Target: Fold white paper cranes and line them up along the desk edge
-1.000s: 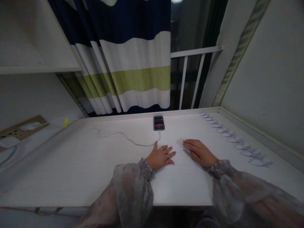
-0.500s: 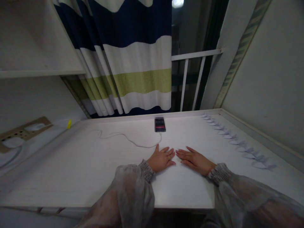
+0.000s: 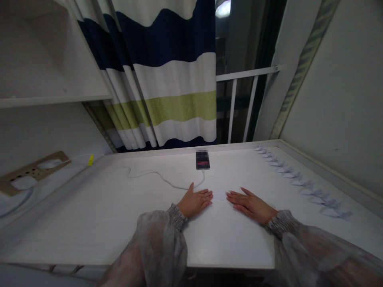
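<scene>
My left hand [image 3: 196,201] lies flat on the white desk [image 3: 119,223], fingers stretched toward the right and thumb pointing up near a thin white cable. Opposite it, my right hand [image 3: 251,205] also rests flat, its fingers pointing left. Between the fingertips of both hands shows a small white piece of paper [image 3: 220,195], hard to tell from the desk top. Parts of it may be hidden under the fingers. Neither hand grips anything.
A dark, pixelated device [image 3: 202,160] at the back is joined to the white cable [image 3: 167,181]. Several folded white paper pieces [image 3: 302,185] form a row along the right side. A power strip [image 3: 32,173] is at the left wall; a striped curtain [image 3: 179,107] hangs behind.
My hands have moved apart, the left one leftward and the right one slightly rightward, baring the white paper between them. The whole view has shifted a little downward in the picture.
</scene>
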